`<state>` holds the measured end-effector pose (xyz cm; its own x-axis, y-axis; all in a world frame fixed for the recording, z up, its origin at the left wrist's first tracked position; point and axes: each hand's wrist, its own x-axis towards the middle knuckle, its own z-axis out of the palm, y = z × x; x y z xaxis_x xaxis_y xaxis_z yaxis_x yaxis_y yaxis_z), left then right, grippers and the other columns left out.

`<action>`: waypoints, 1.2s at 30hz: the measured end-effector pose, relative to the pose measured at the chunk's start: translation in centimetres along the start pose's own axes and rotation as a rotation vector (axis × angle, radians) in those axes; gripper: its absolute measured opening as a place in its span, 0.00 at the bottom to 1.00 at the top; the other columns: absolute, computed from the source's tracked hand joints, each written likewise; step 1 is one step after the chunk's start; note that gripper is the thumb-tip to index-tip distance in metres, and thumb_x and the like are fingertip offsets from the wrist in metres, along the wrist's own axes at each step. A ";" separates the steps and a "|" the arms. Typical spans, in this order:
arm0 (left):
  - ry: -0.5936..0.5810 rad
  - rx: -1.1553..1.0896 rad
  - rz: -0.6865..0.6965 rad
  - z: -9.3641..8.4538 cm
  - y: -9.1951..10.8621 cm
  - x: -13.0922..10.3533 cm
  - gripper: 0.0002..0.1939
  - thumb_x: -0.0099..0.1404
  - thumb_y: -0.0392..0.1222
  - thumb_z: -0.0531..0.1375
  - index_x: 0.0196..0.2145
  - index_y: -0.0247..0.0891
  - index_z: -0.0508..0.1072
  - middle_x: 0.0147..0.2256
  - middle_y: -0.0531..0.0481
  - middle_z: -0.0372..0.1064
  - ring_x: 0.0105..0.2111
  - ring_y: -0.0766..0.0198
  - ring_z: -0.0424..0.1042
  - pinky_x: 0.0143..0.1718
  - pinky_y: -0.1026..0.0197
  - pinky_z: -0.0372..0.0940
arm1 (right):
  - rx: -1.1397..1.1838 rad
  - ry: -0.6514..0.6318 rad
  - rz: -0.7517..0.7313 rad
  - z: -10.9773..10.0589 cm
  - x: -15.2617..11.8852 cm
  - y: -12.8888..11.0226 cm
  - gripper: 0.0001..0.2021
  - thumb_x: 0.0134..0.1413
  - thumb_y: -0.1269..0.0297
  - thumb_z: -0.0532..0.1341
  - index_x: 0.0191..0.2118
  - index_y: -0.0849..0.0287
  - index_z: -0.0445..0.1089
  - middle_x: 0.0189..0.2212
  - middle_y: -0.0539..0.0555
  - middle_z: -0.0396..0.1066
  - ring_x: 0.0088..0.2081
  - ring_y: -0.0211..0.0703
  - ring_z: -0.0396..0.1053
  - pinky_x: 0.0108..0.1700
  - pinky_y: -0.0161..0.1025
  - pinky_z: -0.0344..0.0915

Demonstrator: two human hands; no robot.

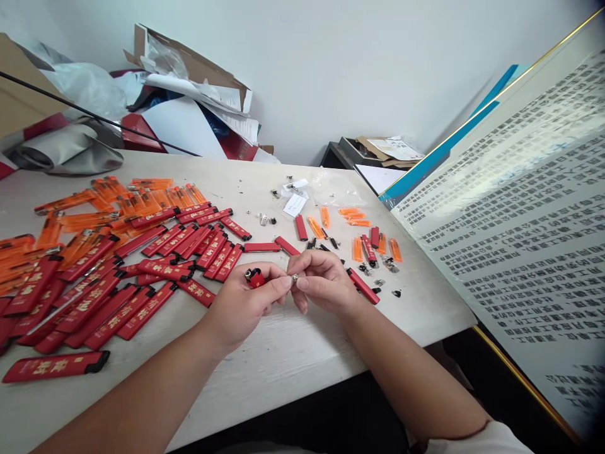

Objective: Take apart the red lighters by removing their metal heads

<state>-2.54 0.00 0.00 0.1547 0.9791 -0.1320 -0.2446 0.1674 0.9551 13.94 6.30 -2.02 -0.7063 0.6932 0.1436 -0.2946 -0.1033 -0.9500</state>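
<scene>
My left hand point(246, 302) is closed around a red lighter point(256, 278), whose dark top end shows above the fingers. Its thumb and fingertip also meet a tiny metal part point(295, 277). From the other side, my right hand point(324, 280) pinches that same small part between thumb and forefinger. Left of my hands lie many red lighters with gold characters point(135, 310) and black ends. Orange translucent lighters point(142, 202) are heaped behind them. Beyond my right hand are red and orange lighter bodies point(358, 249) and small metal and black pieces point(391, 265).
The pale table point(265, 366) ends in front of me. Clear plastic and a white label point(294, 205) lie toward its back. An open cardboard box with papers point(203, 82) stands behind left. A large printed board point(520, 221) leans along the right side.
</scene>
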 end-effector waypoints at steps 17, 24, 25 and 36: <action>-0.053 -0.147 0.026 0.1 0.3 0.0 0.14 0.55 0.44 0.65 0.18 0.34 0.70 0.17 0.54 0.56 0.19 0.72 0.51 0.22 0.64 0.46 | 0.168 0.046 -0.033 1.1 0.4 0.1 0.07 0.47 0.66 0.68 0.33 0.59 0.72 0.25 0.46 0.69 0.14 0.29 0.66 0.15 0.29 0.64; -0.080 -0.219 -0.014 -0.1 0.1 0.1 0.12 0.55 0.42 0.65 0.19 0.35 0.71 0.16 0.54 0.57 0.19 0.72 0.52 0.22 0.64 0.45 | 0.243 -0.001 -0.053 1.2 0.5 0.5 0.06 0.47 0.67 0.68 0.33 0.59 0.73 0.26 0.46 0.70 0.14 0.29 0.66 0.14 0.28 0.64; -0.081 -0.231 -0.027 -0.2 0.1 0.1 0.12 0.55 0.42 0.66 0.20 0.35 0.71 0.16 0.54 0.57 0.19 0.72 0.52 0.22 0.64 0.45 | 0.242 -0.002 -0.052 1.2 0.5 0.6 0.06 0.47 0.67 0.68 0.33 0.59 0.73 0.26 0.46 0.70 0.14 0.29 0.66 0.15 0.28 0.64; -0.072 -0.374 -0.161 -0.3 0.1 0.4 0.13 0.53 0.41 0.66 0.19 0.34 0.68 0.17 0.54 0.58 0.17 0.73 0.53 0.20 0.67 0.46 | 0.184 0.072 0.011 1.3 0.6 0.9 0.11 0.46 0.61 0.69 0.32 0.59 0.68 0.24 0.44 0.69 0.12 0.27 0.61 0.13 0.27 0.60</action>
<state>-2.74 0.44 -0.03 0.2826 0.9286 -0.2406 -0.5406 0.3613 0.7598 12.42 5.74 -2.42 -0.6640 0.7401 0.1066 -0.4041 -0.2353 -0.8839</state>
